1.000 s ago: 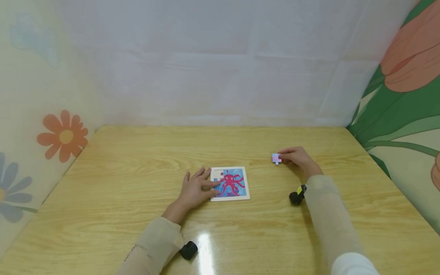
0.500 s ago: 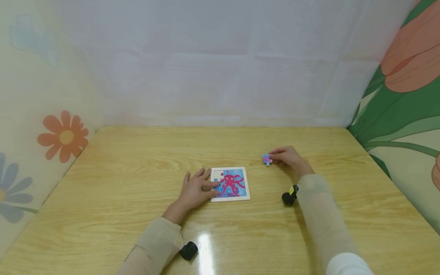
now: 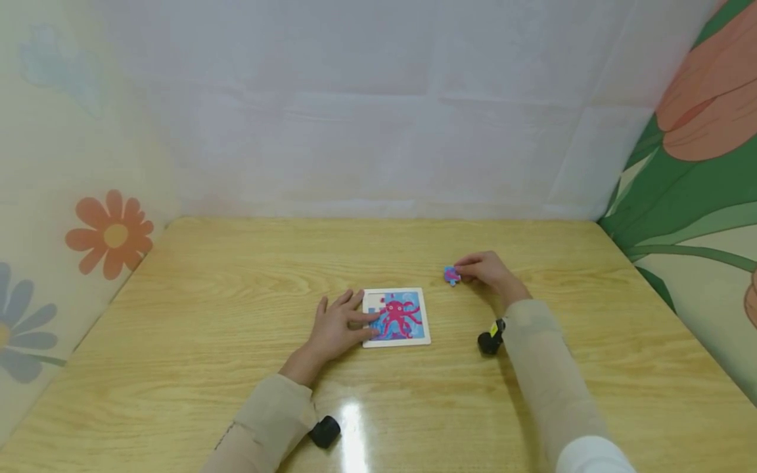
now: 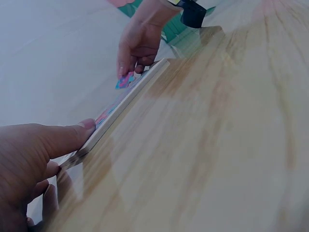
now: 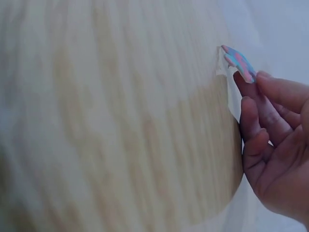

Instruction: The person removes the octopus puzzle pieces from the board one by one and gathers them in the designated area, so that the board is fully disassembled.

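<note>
A square jigsaw puzzle with a red octopus on blue lies in a white frame on the table; its upper left corner shows bare pale backing. My left hand rests at its left side, fingers spread, with thumb and index finger over the edge; in the left wrist view the thumb presses on the frame. Beyond the puzzle's upper right corner, my right hand pinches a blue and pink jigsaw piece between thumb and fingertips. The right wrist view shows this jigsaw piece tilted, its other fingers loosely bent.
The light wooden table extends around the puzzle. A white cloth hangs behind its far edge, and flower-printed panels stand at both sides. Each wrist carries a small black camera.
My right hand has moved left toward the puzzle, carrying the jigsaw piece, which has turned slightly. The left hand and the puzzle have stayed in place.
</note>
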Motion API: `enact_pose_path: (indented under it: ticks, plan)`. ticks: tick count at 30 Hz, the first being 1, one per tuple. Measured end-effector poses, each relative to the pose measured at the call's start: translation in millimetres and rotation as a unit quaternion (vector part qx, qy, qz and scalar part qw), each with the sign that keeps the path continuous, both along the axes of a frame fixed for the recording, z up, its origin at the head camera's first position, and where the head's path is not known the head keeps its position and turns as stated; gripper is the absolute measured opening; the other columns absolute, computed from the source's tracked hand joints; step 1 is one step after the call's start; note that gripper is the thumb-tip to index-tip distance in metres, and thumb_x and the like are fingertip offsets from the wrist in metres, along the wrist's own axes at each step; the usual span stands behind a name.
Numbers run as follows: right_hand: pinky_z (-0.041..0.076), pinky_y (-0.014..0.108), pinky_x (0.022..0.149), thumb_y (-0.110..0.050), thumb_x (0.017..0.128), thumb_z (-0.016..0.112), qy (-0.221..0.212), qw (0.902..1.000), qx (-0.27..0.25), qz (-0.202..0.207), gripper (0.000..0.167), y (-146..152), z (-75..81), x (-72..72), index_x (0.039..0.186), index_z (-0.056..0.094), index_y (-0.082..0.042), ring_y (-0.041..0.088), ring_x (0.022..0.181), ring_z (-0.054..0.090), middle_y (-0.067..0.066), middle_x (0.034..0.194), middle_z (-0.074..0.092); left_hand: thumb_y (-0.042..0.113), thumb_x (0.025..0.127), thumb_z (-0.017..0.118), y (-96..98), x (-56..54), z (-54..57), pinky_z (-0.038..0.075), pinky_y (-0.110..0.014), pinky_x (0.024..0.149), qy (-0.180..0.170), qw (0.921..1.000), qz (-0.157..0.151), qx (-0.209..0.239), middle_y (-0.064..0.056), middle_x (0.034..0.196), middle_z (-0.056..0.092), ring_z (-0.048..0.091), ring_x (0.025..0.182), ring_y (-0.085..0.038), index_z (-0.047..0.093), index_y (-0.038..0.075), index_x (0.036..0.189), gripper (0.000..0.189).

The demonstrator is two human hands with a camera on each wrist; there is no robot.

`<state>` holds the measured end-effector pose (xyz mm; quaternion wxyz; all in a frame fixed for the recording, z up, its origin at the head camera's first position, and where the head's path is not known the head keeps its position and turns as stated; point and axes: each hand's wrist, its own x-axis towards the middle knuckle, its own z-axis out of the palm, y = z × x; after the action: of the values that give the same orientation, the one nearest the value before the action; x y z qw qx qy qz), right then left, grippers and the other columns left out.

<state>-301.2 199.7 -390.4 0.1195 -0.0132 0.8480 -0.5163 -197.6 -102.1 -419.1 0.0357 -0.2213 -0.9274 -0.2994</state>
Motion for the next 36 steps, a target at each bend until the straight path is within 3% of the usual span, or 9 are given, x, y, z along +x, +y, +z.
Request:
enact_pose_path:
  ticks: [15,20,24,25,28,34,36]
  plan:
    - [0.043,0.024,0.055,-0.006,0.08,0.059,0.016,0.9999,0.006,0.0,0.029,0.1,-0.1,2.3,0.102,0.056,0.012,0.007,0.058,0.055,0.0,0.065,0.061,0.039,0.073,0.065,0.1,0.2,-1.3,0.001,-0.058,0.093,0.002,1.0,0.001,-0.003,-0.013,0.132,0.035,0.022,0.124,-0.03,0.066,0.02,0.101,0.034]
    - [0.044,0.027,0.058,-0.006,0.082,0.057,0.02,0.9998,0.004,-0.008,0.03,-0.3,0.0,2.5,0.105,0.054,0.013,0.01,0.061,0.055,0.008,0.074,0.063,0.039,0.073,0.065,-0.5,-0.5,-1.7,0.0,-0.058,0.093,0.001,1.0,0.0,-0.006,-0.013,0.132,0.035,0.022,0.124,-0.03,0.066,0.02,0.102,0.034]
    - [0.045,0.03,0.06,-0.01,0.08,0.061,0.032,0.9994,0.005,-0.01,0.028,3.8,-11.0,-7.0,0.101,0.058,0.008,0.015,0.065,0.056,0.012,0.079,0.063,0.039,0.073,0.065,-1.2,-0.2,-1.4,0.0,-0.058,0.092,0.005,1.0,0.0,-0.005,-0.013,0.132,0.035,0.022,0.124,-0.03,0.066,0.019,0.102,0.035]
    - [0.045,0.028,0.057,-0.013,0.078,0.063,0.047,0.9988,-0.017,0.003,0.026,8.5,-19.9,-13.5,0.098,0.062,0.004,0.014,0.063,0.056,0.01,0.077,0.064,0.04,0.073,0.065,-1.3,-0.1,-1.2,0.0,-0.058,0.093,0.004,1.0,0.0,-0.005,-0.013,0.132,0.035,0.022,0.124,-0.03,0.066,0.019,0.102,0.035]
    - [0.044,0.028,0.056,-0.017,0.075,0.067,0.053,0.9982,-0.028,0.007,0.025,12.9,-26.7,-19.3,0.094,0.064,0.0,0.015,0.063,0.056,0.008,0.076,0.064,0.04,0.073,0.065,-1.5,0.0,-0.8,0.0,-0.058,0.092,0.005,1.0,0.001,-0.006,-0.013,0.132,0.036,0.021,0.124,-0.03,0.066,0.019,0.102,0.035]
    - [0.045,0.029,0.06,-0.01,0.079,0.06,0.051,0.9985,0.001,-0.017,0.028,3.0,-1.6,2.1,0.099,0.058,0.01,0.016,0.068,0.056,0.014,0.084,0.063,0.039,0.073,0.065,-1.4,1.3,1.2,0.0,-0.058,0.093,0.0,1.0,0.001,-0.003,-0.013,0.132,0.035,0.021,0.124,-0.03,0.066,0.019,0.102,0.035]
    - [0.046,0.029,0.059,-0.011,0.08,0.061,0.056,0.9984,-0.007,-0.008,0.026,7.6,-9.0,-5.1,0.098,0.06,0.007,0.017,0.069,0.057,0.014,0.084,0.063,0.038,0.073,0.066,-1.2,1.7,1.8,0.0,-0.058,0.093,-0.001,1.0,0.001,-0.002,-0.013,0.132,0.035,0.021,0.124,-0.03,0.066,0.019,0.102,0.035]
